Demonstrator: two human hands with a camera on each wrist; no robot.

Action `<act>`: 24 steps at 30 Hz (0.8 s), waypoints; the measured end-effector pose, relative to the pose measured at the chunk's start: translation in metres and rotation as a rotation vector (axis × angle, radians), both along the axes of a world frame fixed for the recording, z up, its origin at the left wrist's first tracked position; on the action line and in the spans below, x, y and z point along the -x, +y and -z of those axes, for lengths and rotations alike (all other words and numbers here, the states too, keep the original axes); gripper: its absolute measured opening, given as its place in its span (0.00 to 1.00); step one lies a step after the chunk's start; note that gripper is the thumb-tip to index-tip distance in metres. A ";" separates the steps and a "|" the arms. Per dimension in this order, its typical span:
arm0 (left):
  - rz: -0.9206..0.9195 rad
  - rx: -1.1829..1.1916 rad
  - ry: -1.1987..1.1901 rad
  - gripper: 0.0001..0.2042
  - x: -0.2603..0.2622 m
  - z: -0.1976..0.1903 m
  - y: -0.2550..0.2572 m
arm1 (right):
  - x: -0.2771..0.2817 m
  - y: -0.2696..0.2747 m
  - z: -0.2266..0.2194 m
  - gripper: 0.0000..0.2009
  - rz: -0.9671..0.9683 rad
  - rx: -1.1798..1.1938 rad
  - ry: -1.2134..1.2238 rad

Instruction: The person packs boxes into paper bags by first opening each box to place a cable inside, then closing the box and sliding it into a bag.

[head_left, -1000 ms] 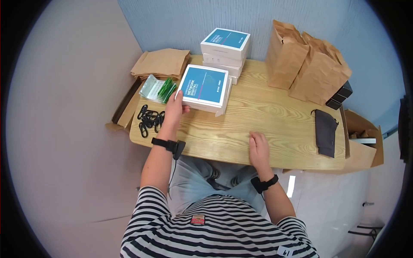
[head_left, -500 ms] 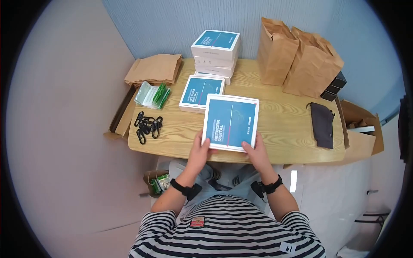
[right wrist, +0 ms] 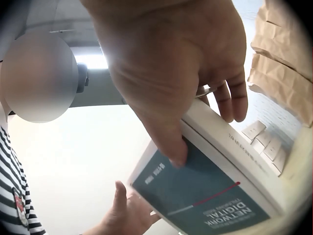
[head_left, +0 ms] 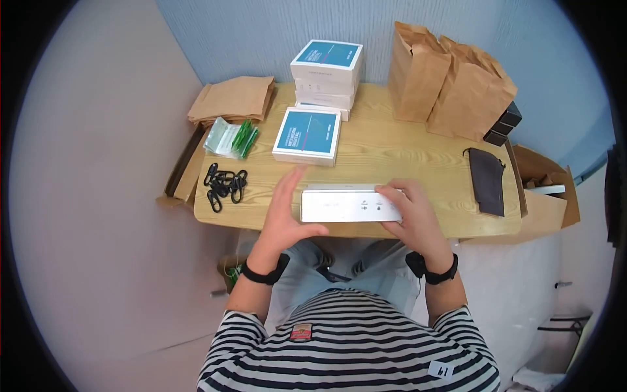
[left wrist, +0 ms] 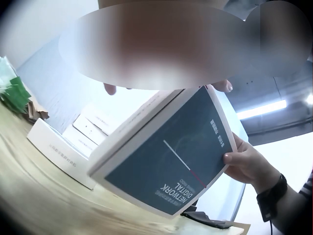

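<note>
The right hand grips a cardboard box by the near edge of the surface; the left hand spreads, empty. Probably stiff, light: hold both ends.

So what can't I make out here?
Held box, all views: its contents, hidden by its own walls and lid.
Its side print, head view: too small to read.
Left hand, left wrist view: mostly hidden by a blurred patch.
Lower stacked boxes, head view: their covers, mostly hidden by boxes above.
Upright paper bags, head view: contents hidden by the paper.
</note>
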State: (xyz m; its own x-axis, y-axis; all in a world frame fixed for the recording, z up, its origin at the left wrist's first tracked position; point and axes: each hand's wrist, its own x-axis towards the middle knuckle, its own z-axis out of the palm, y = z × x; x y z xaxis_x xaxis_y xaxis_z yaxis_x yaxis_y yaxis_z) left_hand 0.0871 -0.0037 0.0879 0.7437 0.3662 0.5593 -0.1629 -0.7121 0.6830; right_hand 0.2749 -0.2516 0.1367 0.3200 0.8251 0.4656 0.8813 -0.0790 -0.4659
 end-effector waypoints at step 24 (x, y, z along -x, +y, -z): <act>0.165 0.339 -0.186 0.49 -0.004 0.078 -0.016 | 0.022 -0.019 0.050 0.19 0.060 -0.451 0.476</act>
State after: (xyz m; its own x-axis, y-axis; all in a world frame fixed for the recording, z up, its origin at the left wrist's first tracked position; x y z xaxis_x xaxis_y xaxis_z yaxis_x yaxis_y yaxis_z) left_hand 0.0913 -0.0195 0.0094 0.7056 0.4369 0.5579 -0.3987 -0.4061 0.8222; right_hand 0.2525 -0.2701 0.0863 0.6159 0.5560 0.5581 0.5713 0.1724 -0.8024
